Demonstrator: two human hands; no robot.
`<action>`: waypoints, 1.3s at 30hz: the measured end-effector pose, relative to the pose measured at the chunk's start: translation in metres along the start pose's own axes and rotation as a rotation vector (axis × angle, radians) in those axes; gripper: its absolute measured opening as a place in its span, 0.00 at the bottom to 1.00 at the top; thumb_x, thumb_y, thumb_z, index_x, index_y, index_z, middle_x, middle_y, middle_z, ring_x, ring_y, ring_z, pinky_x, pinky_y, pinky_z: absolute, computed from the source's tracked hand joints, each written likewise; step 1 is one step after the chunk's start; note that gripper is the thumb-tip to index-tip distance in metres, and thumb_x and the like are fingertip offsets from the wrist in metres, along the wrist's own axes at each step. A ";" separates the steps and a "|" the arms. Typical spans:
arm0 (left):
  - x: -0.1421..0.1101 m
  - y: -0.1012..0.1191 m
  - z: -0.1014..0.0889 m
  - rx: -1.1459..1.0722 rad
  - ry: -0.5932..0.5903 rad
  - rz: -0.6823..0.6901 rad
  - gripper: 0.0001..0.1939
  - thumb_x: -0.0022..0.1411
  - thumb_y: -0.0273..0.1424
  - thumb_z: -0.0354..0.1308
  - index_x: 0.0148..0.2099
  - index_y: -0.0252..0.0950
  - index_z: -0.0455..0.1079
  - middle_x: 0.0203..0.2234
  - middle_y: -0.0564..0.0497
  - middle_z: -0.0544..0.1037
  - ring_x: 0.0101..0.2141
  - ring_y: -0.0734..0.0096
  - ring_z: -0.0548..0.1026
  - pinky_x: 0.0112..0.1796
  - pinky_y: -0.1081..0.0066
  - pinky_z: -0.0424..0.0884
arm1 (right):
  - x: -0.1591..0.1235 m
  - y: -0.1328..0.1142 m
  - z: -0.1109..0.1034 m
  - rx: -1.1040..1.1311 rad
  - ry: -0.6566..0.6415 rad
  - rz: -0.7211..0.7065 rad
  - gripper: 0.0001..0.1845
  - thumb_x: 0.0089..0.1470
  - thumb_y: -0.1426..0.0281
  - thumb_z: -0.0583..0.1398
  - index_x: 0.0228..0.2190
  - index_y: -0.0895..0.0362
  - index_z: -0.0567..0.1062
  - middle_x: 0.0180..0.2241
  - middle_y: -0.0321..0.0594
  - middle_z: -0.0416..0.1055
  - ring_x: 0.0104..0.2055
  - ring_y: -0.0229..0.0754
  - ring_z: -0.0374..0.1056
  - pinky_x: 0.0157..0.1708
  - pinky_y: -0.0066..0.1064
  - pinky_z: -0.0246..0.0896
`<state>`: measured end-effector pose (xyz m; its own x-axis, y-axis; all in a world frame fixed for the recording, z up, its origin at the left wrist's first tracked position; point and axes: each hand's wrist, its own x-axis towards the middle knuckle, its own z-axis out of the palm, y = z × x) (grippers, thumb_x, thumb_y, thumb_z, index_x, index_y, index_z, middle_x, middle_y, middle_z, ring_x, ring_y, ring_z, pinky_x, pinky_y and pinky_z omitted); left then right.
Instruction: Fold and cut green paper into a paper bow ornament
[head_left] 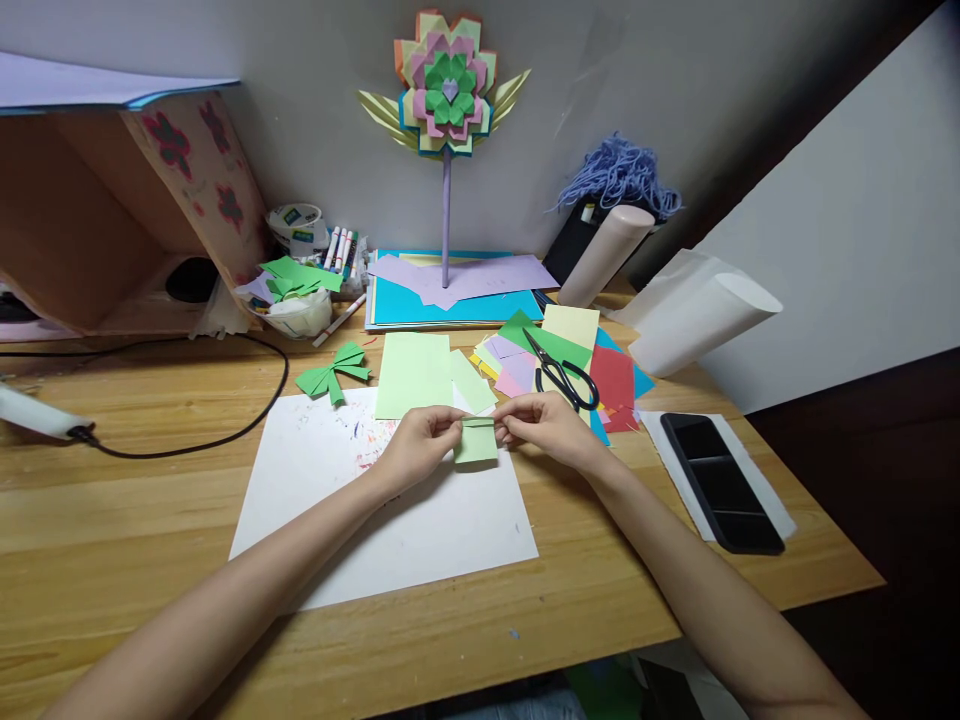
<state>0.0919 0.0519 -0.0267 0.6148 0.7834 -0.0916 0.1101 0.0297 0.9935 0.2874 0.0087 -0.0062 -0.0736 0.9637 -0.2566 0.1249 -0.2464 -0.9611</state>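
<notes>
Between my two hands is a small light green paper (477,446), with a narrow fold along its top edge. My left hand (424,440) pinches its upper left corner, thumb in front. At the upper right corner, the fingers of my right hand (551,425) are closed on the same paper. Below it lies a large white sheet (360,550) with coloured marks. Just beyond my hands rest a larger light green sheet (412,370) and a smaller light green piece (472,382). A folded green paper bow (335,374) sits to the left.
Black-handled scissors (562,372) lie on coloured paper scraps at the right. A phone (721,485) rests near the right edge. Against the wall stands a paper flower (448,90). A black cable (225,440) curves across the left, near a bowl of green scraps (300,312).
</notes>
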 end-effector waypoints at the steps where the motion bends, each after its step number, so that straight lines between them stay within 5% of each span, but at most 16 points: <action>1: 0.000 0.000 0.000 0.002 0.004 0.002 0.13 0.57 0.32 0.52 0.41 0.34 0.74 0.31 0.48 0.78 0.32 0.69 0.74 0.34 0.71 0.68 | 0.000 -0.001 0.000 0.003 0.017 -0.006 0.11 0.44 0.66 0.62 0.31 0.60 0.77 0.25 0.41 0.74 0.30 0.39 0.71 0.33 0.33 0.67; 9: -0.001 0.002 0.000 -0.010 0.014 0.044 0.14 0.58 0.36 0.53 0.40 0.33 0.73 0.34 0.45 0.78 0.34 0.66 0.74 0.36 0.68 0.68 | -0.001 -0.002 0.010 -0.149 0.065 -0.158 0.11 0.45 0.63 0.63 0.28 0.59 0.75 0.27 0.39 0.72 0.26 0.36 0.65 0.26 0.28 0.61; 18: -0.001 -0.003 0.000 0.107 0.006 0.084 0.15 0.62 0.36 0.48 0.43 0.34 0.71 0.36 0.47 0.77 0.36 0.67 0.73 0.38 0.69 0.67 | -0.003 0.000 0.012 -0.340 0.156 -0.300 0.06 0.48 0.67 0.61 0.25 0.56 0.77 0.27 0.38 0.75 0.29 0.40 0.69 0.30 0.30 0.63; 24: 0.001 0.004 -0.001 -0.173 0.102 0.023 0.16 0.63 0.39 0.46 0.49 0.35 0.61 0.34 0.48 0.73 0.34 0.69 0.74 0.38 0.66 0.69 | -0.004 0.003 0.010 -0.499 0.393 -0.737 0.07 0.51 0.74 0.60 0.31 0.53 0.78 0.31 0.40 0.77 0.32 0.41 0.71 0.30 0.33 0.65; 29: 0.003 0.015 -0.004 -0.318 -0.046 -0.172 0.21 0.61 0.43 0.48 0.50 0.33 0.57 0.23 0.49 0.75 0.22 0.70 0.74 0.26 0.69 0.69 | -0.006 0.004 0.006 -0.701 0.305 -1.042 0.15 0.52 0.79 0.57 0.39 0.51 0.75 0.36 0.40 0.77 0.37 0.42 0.72 0.35 0.35 0.67; 39: 0.006 0.018 -0.010 -0.383 -0.043 -0.218 0.26 0.52 0.30 0.63 0.51 0.29 0.58 0.25 0.48 0.77 0.29 0.69 0.77 0.34 0.70 0.71 | -0.001 0.010 0.007 -0.797 0.201 -1.102 0.13 0.52 0.78 0.58 0.39 0.52 0.74 0.37 0.41 0.76 0.38 0.41 0.71 0.37 0.36 0.67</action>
<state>0.0896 0.0629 -0.0082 0.6420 0.7071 -0.2965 -0.0513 0.4254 0.9035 0.2819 0.0044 -0.0166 -0.3694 0.6351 0.6784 0.6297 0.7079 -0.3199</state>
